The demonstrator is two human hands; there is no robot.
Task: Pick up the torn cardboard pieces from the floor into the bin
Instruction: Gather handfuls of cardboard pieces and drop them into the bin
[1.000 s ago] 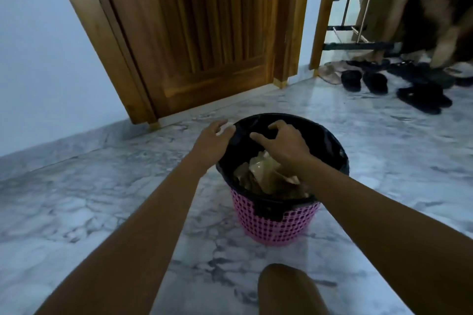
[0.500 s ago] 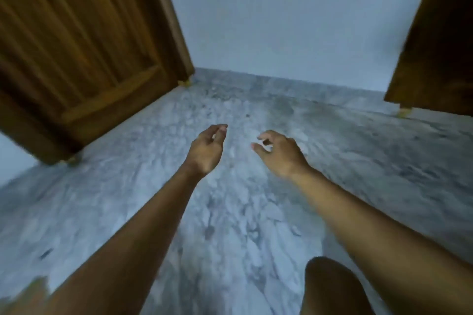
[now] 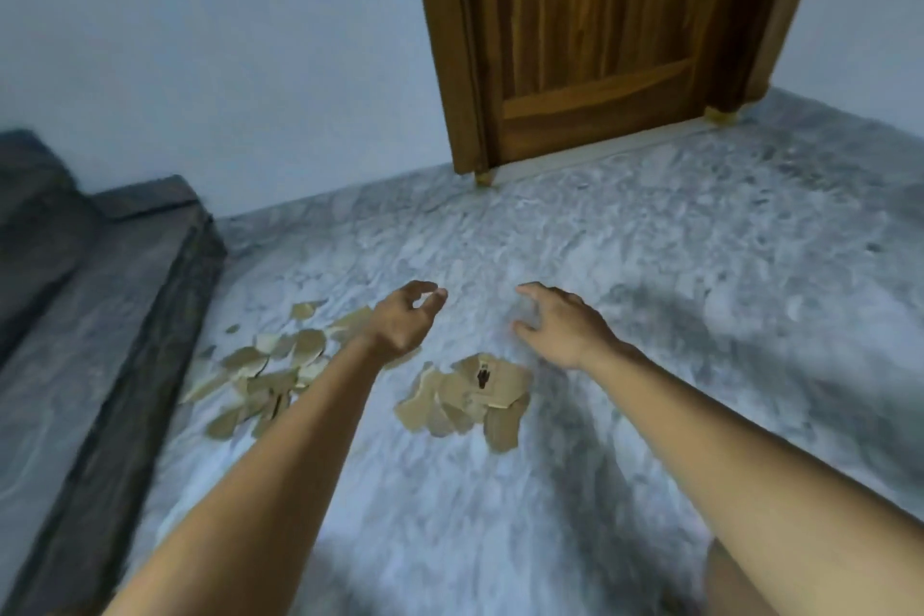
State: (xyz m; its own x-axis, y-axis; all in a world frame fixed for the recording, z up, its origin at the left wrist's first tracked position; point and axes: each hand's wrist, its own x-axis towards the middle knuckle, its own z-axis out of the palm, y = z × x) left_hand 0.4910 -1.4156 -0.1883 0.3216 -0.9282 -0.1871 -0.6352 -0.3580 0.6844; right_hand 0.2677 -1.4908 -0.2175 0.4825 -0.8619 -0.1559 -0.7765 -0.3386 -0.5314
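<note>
Torn brown cardboard pieces lie on the marble floor in two groups. One small heap (image 3: 467, 398) sits between my forearms, its top piece bearing a dark mark. A wider scatter of several pieces (image 3: 265, 375) spreads to the left, partly hidden by my left forearm. My left hand (image 3: 402, 323) hovers above the floor just beyond the scatter, fingers curled and apart, holding nothing. My right hand (image 3: 562, 325) is stretched out a little beyond the small heap, fingers spread and empty. The bin is out of view.
A dark grey stone step (image 3: 95, 315) runs along the left side. A closed wooden door (image 3: 590, 35) stands in the wall ahead. My knee (image 3: 740, 585) shows at the bottom right. Marble floor (image 3: 700, 265) extends to the right.
The view has swung away from the pink bin, where both hands were at the rim, to the floor with the cardboard pieces. Both hands are empty and held out over the floor.
</note>
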